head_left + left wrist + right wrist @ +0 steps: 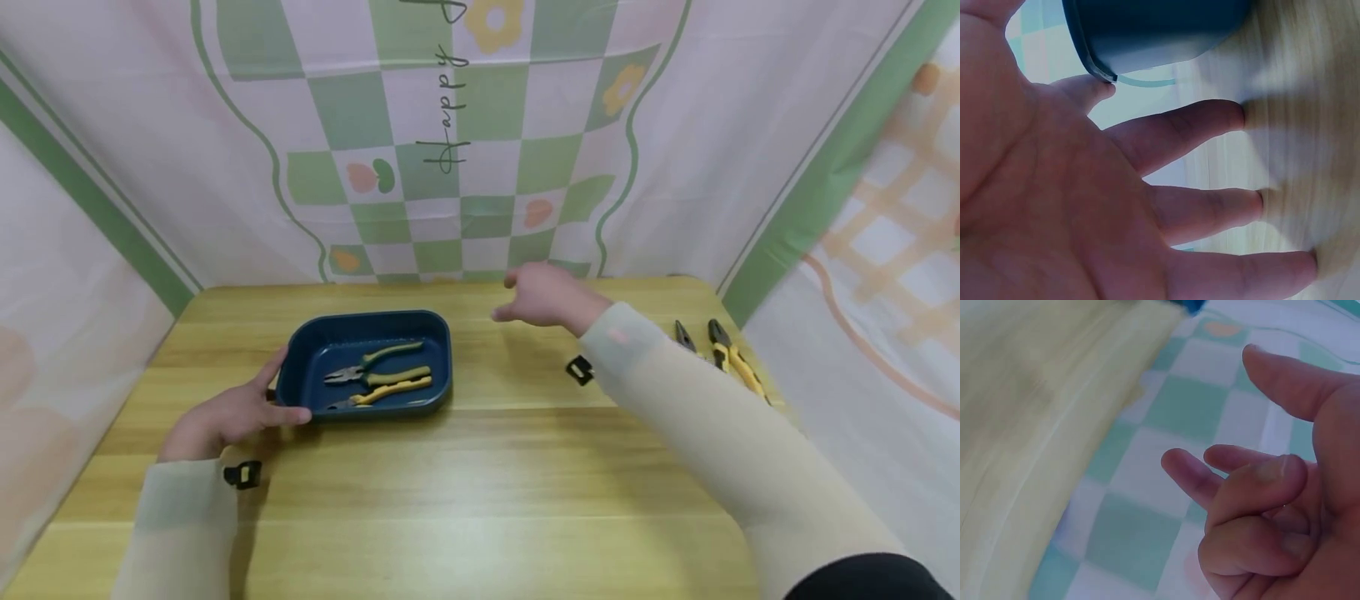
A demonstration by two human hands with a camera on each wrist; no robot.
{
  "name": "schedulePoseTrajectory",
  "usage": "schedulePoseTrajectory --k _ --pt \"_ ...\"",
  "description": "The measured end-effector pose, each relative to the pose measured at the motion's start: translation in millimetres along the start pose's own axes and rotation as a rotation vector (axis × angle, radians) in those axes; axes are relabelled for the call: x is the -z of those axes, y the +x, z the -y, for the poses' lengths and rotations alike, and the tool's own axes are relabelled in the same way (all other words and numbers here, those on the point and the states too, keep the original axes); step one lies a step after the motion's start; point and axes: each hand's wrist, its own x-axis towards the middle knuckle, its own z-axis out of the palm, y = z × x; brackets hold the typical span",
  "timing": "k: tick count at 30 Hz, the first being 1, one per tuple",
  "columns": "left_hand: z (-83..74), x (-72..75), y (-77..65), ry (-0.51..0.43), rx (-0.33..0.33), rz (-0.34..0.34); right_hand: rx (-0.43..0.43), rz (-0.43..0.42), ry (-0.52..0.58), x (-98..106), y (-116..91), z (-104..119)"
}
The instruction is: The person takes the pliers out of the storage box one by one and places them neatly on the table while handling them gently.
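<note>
While left hand splays, right hand half-curled

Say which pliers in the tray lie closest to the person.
The yellower-handled pliers, at the front of the blue tray; the other pliers, with greener, spread handles, lie farther back.

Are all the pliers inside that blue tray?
No, in the head view a yellow-handled pair lies on the table beyond the right sleeve, outside the blue tray.
</note>
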Motion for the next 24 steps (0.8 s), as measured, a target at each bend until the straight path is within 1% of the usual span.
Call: schedulePoseTrajectory --k 3,7,10,11,13,19,24 --pt "1.5 1.0 0.0 0.004 0.001 -0.007 0.007 0.018 0.094 0 13 22" --pt "2.8 3.0 -1.1 0.019 0.004 -0.020 0.024 0.033 0.241 -6 27 45" --pt "2.0 3.7 -2.9 0.020 0.001 -0.020 0.041 0.051 0.303 -12 37 64" --pt "1.5 3.9 -3.4 0.019 -0.001 -0.021 0.047 0.062 0.309 -14 39 71" --pt "1.2 4.2 -4.1 0.019 -0.004 -0.022 0.064 0.082 0.304 -19 44 84" --pt "2.1 3.7 -1.4 0.015 -0.017 -0.021 0.130 0.141 0.172 -37 56 117" --pt "0.4 3.8 1.3 0.015 -0.023 -0.024 0.105 0.162 0.085 -51 61 131"
